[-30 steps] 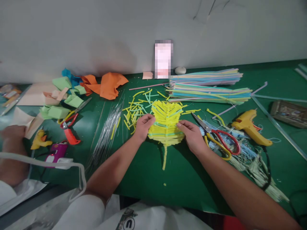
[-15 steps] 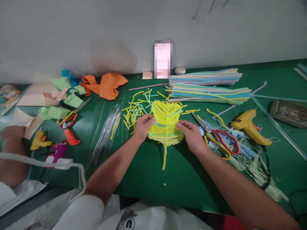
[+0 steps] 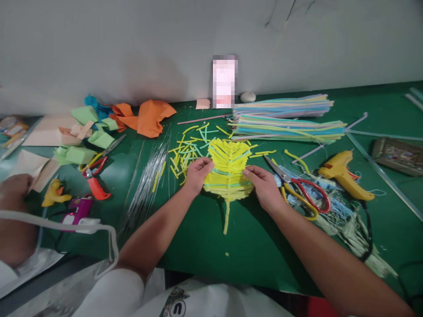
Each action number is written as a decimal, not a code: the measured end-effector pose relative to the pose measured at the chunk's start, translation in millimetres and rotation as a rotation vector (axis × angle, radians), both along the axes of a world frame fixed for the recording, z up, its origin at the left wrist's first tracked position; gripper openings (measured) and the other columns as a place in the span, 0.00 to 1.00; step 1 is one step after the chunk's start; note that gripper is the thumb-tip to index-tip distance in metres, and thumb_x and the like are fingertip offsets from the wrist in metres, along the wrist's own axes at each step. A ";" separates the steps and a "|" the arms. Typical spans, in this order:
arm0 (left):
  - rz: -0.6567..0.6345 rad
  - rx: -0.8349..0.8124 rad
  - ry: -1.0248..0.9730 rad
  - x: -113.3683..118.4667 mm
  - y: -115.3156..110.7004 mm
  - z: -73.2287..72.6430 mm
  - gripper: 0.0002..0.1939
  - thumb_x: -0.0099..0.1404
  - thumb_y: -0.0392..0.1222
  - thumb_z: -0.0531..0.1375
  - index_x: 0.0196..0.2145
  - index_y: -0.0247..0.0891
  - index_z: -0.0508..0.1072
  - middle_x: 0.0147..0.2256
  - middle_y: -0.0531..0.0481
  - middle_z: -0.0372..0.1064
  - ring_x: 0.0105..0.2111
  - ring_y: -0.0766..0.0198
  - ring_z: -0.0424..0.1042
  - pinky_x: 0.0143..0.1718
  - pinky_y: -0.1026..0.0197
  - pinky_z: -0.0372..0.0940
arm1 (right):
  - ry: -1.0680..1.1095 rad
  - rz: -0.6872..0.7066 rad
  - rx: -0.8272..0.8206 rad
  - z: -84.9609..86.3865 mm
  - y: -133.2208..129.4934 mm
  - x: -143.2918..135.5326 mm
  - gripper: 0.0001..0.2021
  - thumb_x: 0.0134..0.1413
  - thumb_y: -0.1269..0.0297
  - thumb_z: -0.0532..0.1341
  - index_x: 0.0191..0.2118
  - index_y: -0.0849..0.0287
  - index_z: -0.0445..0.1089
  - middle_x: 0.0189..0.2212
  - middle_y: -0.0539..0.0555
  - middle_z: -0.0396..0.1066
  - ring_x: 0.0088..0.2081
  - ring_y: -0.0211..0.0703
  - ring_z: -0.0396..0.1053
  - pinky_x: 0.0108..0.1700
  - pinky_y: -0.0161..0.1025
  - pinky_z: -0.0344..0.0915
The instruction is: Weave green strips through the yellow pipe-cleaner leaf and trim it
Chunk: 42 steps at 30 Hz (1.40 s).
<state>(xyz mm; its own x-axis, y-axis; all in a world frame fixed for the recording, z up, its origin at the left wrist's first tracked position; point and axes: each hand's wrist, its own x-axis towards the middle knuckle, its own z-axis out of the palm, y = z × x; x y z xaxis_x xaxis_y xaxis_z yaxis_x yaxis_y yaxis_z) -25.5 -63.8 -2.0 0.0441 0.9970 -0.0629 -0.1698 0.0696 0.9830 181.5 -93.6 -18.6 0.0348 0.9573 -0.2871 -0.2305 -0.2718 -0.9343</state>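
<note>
Between my hands is a yellow leaf (image 3: 228, 171) built from short strips, with a few pale green strips among the yellow and a yellow stem pointing toward me. My left hand (image 3: 198, 174) pinches its left edge between thumb and fingers. Its right edge is in the pinch of my right hand (image 3: 262, 182). Behind and left of the leaf lie loose cut yellow and green strips (image 3: 183, 158). Close by my right hand rest scissors (image 3: 297, 187) with red and yellow handles, on top of pale blue and green scraps (image 3: 343, 211).
Bundles of pastel strips (image 3: 287, 127) lie near the wall, beside a propped phone (image 3: 224, 83). A yellow glue gun (image 3: 346, 174) sits at right. Thin wires (image 3: 148, 176) lie at left, past them red scissors (image 3: 95, 176) and folded paper (image 3: 79, 154). Another person's hand (image 3: 16, 187) is at far left.
My hands and the leaf have hardly moved. At far left the other person's hand has shifted slightly at the paper.
</note>
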 end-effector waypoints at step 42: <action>0.016 -0.006 -0.005 0.7 -1.1 0.8 0.18 0.52 0.53 0.69 0.25 0.36 0.71 0.22 0.56 0.63 0.22 0.71 0.59 0.25 0.66 0.55 | -0.057 0.009 0.013 6.3 0.1 -1.1 0.15 0.41 0.49 0.71 0.28 0.55 0.73 0.27 0.48 0.69 0.31 0.38 0.64 0.37 0.37 0.62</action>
